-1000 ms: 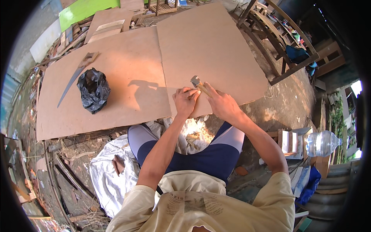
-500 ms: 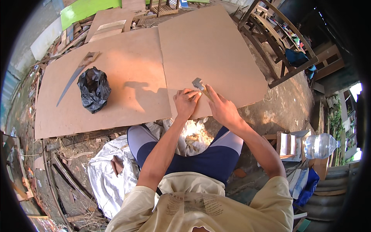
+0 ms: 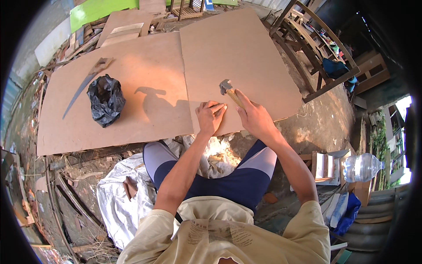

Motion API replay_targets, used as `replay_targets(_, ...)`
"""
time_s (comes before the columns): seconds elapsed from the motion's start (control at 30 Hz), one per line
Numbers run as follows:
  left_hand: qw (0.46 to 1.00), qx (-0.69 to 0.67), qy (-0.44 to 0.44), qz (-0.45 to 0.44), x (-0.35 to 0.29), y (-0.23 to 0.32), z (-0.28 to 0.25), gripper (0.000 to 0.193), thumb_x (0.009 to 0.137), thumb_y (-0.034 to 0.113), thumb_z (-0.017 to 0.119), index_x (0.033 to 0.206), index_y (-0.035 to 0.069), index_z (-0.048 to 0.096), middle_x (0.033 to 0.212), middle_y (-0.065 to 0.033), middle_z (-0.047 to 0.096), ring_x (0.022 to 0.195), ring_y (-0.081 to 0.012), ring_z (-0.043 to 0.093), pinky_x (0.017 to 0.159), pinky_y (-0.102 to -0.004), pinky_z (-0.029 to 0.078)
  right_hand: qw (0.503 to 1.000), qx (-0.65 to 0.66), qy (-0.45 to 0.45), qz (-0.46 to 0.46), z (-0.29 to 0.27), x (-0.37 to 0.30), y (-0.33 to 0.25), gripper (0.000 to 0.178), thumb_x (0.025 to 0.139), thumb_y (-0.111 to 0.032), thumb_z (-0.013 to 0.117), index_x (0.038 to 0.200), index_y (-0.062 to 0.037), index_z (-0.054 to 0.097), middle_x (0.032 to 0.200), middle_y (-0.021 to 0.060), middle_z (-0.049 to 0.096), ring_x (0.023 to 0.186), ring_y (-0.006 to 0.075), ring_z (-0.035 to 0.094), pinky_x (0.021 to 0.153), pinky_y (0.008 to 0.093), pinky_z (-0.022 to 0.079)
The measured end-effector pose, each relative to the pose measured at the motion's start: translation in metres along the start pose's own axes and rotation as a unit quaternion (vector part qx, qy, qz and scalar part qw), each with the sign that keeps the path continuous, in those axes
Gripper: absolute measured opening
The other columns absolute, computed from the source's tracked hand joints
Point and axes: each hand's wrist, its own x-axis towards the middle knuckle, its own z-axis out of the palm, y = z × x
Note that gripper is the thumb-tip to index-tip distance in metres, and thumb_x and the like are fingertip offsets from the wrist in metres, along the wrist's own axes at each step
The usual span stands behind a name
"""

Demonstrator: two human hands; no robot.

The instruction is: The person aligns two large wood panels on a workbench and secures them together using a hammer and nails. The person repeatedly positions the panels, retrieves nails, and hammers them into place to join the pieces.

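A: Where does the hammer (image 3: pixel 229 91) sit, and how is it gripped?

B: Upper middle of the frame, a little right of centre, its head over the brown panel (image 3: pixel 228 48); the right hand (image 3: pixel 256 119) has its fingers wrapped round the handle; the left hand (image 3: pixel 210 119) rests near the panel's lower edge, thumb and forefinger drawn close together; whether they pinch something small, I cannot tell.

A: How would you work well from there?

B: I'd judge short, light taps best, swung from the wrist, with the striking face square to the panel; the left fingertips lie near the hammer's path, so they want to be low and clear of it; a hold close to the head should favour aim over force.

A: And the materials?

B: The panel is flat, matt and smooth-looking; a second panel (image 3: pixel 149 57) meets it along a seam left of the hands; the hammer has a grey metal head and yellowish wooden handle, its shadow (image 3: pixel 151 100) showing a curved claw; at upper left lie a handsaw (image 3: pixel 85 87) with a long tapering blade, and a black bag (image 3: pixel 108 115), thin, crinkled and glossy, its mouth gaping.
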Motion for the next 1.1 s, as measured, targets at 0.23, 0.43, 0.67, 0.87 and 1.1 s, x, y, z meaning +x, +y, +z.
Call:
replay_targets(0.23, 1.000, -0.022, 0.013, 0.007, 0.000, -0.002, 0.002, 0.011, 0.088, 0.027, 0.079, 0.095, 0.019, 0.083, 0.096, 0.0063, 0.070, 0.099, -0.0197, 0.058, 0.093, -0.0396, 0.036, 0.996, -0.077, -0.012, -0.052, 0.024, 0.000, 0.027, 0.060, 0.098, -0.015, 0.061, 0.154, -0.0091, 0.040, 0.103, 0.0245, 0.069, 0.087, 0.0456, 0.068, 0.074, 0.0513, 0.057)
replay_targets(0.43, 1.000, -0.019, 0.014, 0.019, 0.000, -0.006, 0.001, 0.013, 0.088, 0.029, 0.079, 0.096, 0.020, 0.084, 0.095, 0.0059, 0.070, 0.097, -0.0195, 0.057, 0.092, -0.0394, 0.036, 0.994, -0.055, 0.036, -0.088, 0.024, -0.002, 0.012, 0.059, 0.099, -0.016, 0.061, 0.153, -0.0057, 0.040, 0.102, 0.0247, 0.069, 0.083, 0.0455, 0.069, 0.072, 0.0520, 0.058)
replay_targets(0.67, 0.998, -0.042, 0.020, 0.034, -0.001, -0.008, 0.002, 0.015, 0.088, 0.030, 0.078, 0.098, 0.020, 0.084, 0.098, 0.0065, 0.069, 0.099, -0.0200, 0.057, 0.094, -0.0406, 0.035, 0.990, -0.099, 0.028, -0.094, 0.031, 0.000, 0.029, 0.057, 0.099, -0.016, 0.060, 0.153, -0.0074, 0.041, 0.105, 0.0239, 0.069, 0.084, 0.0441, 0.070, 0.073, 0.0506, 0.058)
replay_targets(0.87, 0.999, -0.044, -0.012, 0.009, -0.003, -0.005, -0.004, 0.015, 0.089, 0.027, 0.077, 0.100, 0.020, 0.083, 0.101, 0.0055, 0.070, 0.102, -0.0210, 0.057, 0.097, -0.0411, 0.034, 0.983, -0.134, -0.119, 0.032, 0.023, 0.000, 0.012, 0.058, 0.100, -0.016, 0.060, 0.153, -0.0067, 0.040, 0.106, 0.0244, 0.069, 0.094, 0.0433, 0.069, 0.078, 0.0494, 0.058)
replay_targets(1.1, 0.996, -0.085, -0.011, 0.008, -0.005, -0.006, -0.003, 0.017, 0.088, 0.019, 0.074, 0.103, 0.016, 0.081, 0.106, 0.0003, 0.071, 0.106, -0.0252, 0.058, 0.100, -0.0437, 0.038, 0.984, -0.114, 0.061, -0.126, 0.032, -0.007, 0.020, 0.058, 0.100, -0.017, 0.060, 0.153, -0.0042, 0.040, 0.103, 0.0271, 0.069, 0.089, 0.0458, 0.069, 0.076, 0.0512, 0.057)
